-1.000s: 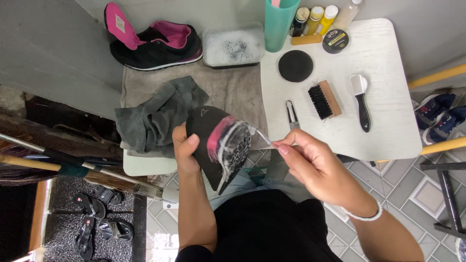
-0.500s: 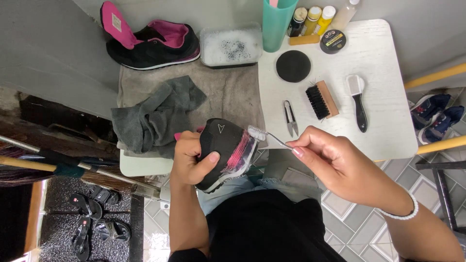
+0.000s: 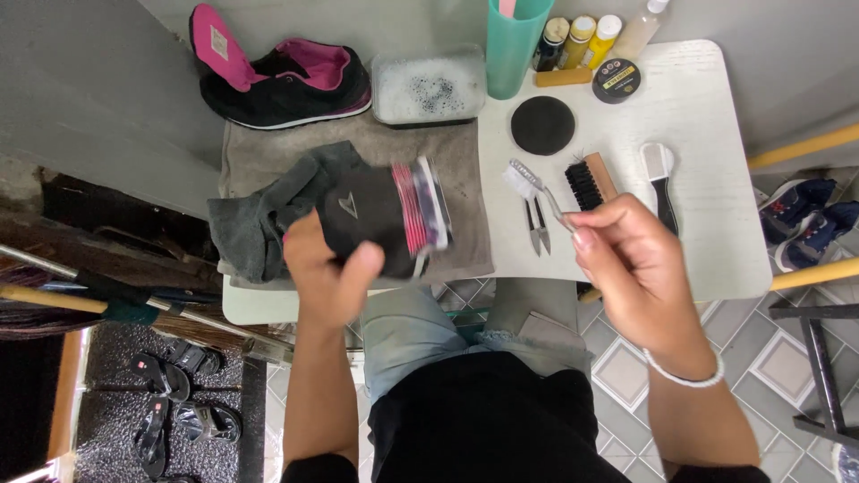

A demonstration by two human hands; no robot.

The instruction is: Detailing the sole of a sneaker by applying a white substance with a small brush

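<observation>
Left hand (image 3: 327, 273) gripped black-and-pink fabric sneaker (image 3: 385, 219) over grey towel (image 3: 259, 224), left of table centre. Right hand (image 3: 626, 259) fingers pinched small white toothbrush (image 3: 528, 183). Risk: blurred, tilted shoe could slip from one-handed grip.

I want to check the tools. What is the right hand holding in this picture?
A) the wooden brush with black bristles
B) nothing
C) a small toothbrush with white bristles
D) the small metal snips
C: the right hand pinches a toothbrush, while the wooden brush and snips lie on the table.
</observation>
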